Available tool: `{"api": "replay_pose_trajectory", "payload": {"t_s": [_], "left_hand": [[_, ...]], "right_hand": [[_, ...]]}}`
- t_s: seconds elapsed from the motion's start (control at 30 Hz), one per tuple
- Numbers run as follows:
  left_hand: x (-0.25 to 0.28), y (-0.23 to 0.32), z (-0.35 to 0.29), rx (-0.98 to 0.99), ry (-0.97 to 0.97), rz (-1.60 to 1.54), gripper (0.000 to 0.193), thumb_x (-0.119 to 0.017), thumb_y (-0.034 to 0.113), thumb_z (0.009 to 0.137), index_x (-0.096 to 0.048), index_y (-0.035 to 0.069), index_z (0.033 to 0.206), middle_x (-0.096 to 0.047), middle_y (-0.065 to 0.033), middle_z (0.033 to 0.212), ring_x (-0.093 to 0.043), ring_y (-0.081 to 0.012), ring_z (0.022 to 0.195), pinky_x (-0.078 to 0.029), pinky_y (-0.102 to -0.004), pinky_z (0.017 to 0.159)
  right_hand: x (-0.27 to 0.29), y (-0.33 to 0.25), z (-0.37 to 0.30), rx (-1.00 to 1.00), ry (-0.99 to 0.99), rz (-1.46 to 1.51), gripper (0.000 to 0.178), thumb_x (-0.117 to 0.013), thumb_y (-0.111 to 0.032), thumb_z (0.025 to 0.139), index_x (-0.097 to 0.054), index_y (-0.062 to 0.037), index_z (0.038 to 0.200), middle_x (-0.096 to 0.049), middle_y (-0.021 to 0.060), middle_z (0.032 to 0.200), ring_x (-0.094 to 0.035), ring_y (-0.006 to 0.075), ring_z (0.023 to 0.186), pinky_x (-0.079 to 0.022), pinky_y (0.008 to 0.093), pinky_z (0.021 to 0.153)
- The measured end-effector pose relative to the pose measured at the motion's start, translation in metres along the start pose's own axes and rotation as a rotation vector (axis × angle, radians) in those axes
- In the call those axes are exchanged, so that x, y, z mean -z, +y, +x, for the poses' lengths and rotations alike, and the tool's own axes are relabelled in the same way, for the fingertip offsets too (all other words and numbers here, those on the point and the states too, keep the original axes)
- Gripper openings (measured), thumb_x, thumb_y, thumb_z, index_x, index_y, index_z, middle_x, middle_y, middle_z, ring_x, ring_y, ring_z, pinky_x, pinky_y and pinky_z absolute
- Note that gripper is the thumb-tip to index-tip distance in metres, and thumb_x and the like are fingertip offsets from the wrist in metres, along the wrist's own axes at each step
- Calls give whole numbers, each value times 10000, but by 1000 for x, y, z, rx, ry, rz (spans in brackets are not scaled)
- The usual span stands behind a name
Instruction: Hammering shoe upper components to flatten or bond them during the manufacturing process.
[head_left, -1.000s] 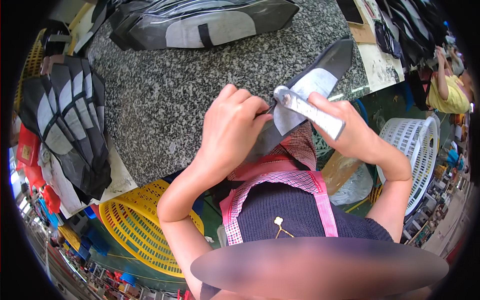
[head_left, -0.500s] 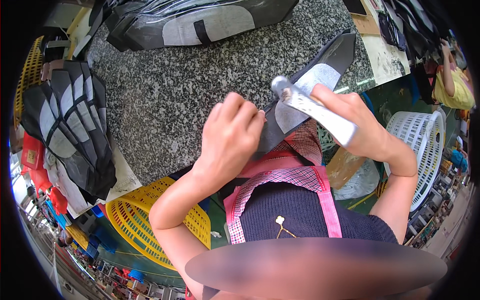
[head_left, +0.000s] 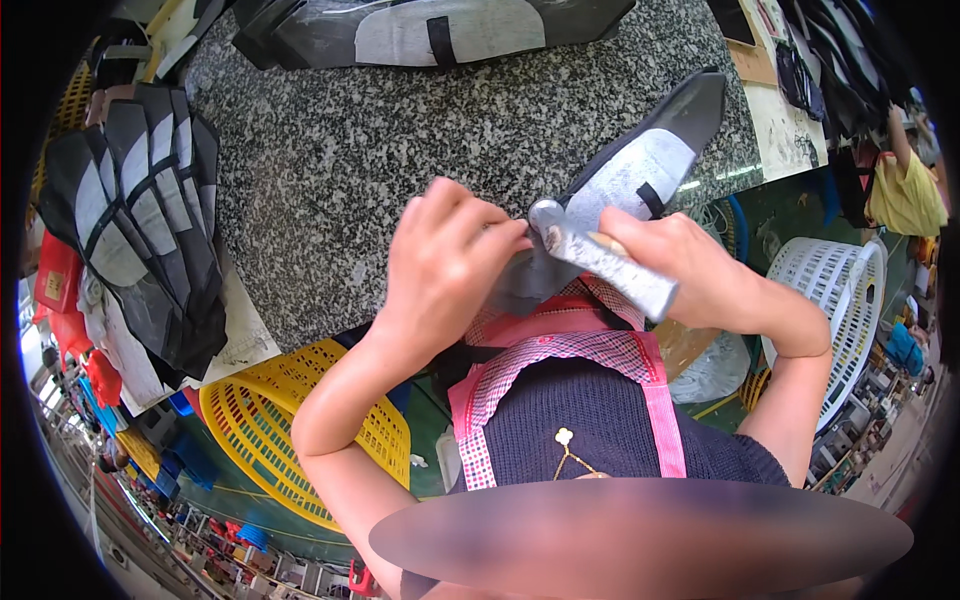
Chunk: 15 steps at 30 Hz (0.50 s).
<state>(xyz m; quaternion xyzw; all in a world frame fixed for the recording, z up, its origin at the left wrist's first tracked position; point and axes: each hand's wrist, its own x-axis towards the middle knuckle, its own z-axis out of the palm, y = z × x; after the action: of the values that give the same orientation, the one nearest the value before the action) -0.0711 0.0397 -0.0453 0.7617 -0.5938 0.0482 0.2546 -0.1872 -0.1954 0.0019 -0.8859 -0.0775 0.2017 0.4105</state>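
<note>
A black leather-like piece [head_left: 703, 108] with a whitish patch and a short black strip lies aslant on the near edge of the speckled stone table [head_left: 330, 220]. My left hand [head_left: 435, 265] is closed, its fingers pinching the piece's near left edge. My right hand [head_left: 690, 265] grips a hammer whose silver metal head [head_left: 605, 268] is over the piece. The rounded end of that head is close to my left fingertips; whether it touches the piece I cannot tell. My right hand covers most of the handle.
Similar black pieces form a stack [head_left: 140, 230] at the left and a pile [head_left: 590, 22] at the far edge. A yellow plastic basket [head_left: 225, 420] stands below the table at left, a white basket [head_left: 850, 265] at right. Another person in yellow [head_left: 905, 195] is at far right.
The hammer head has come down and left toward my left fingertips. The black strip on the patch now shows. The whole view has shifted slightly.
</note>
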Motion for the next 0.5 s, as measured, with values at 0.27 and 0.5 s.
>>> {"api": "replay_pose_trajectory", "payload": {"t_s": [0.27, 0.5], "left_hand": [[-9, 13, -22, 76, 48, 186, 169, -739, 185, 770, -728, 98, 915, -654, 18, 906, -576, -189, 860, -420, -336, 696], [-9, 10, -31, 515, 154, -218, 156, -844, 193, 690, -748, 124, 791, -664, 37, 811, -551, -186, 812, -390, -352, 669]], "right_hand": [[7, -14, 6, 119, 245, 120, 169, -601, -93, 911, -506, -4, 1018, -618, 218, 723, -645, 445, 722, -511, 474, 605], [3, -5, 18, -23, -4, 116, 222, -618, -100, 887, -547, 2, 1072, -615, 221, 911, -646, 449, 794, -523, 496, 656]]}}
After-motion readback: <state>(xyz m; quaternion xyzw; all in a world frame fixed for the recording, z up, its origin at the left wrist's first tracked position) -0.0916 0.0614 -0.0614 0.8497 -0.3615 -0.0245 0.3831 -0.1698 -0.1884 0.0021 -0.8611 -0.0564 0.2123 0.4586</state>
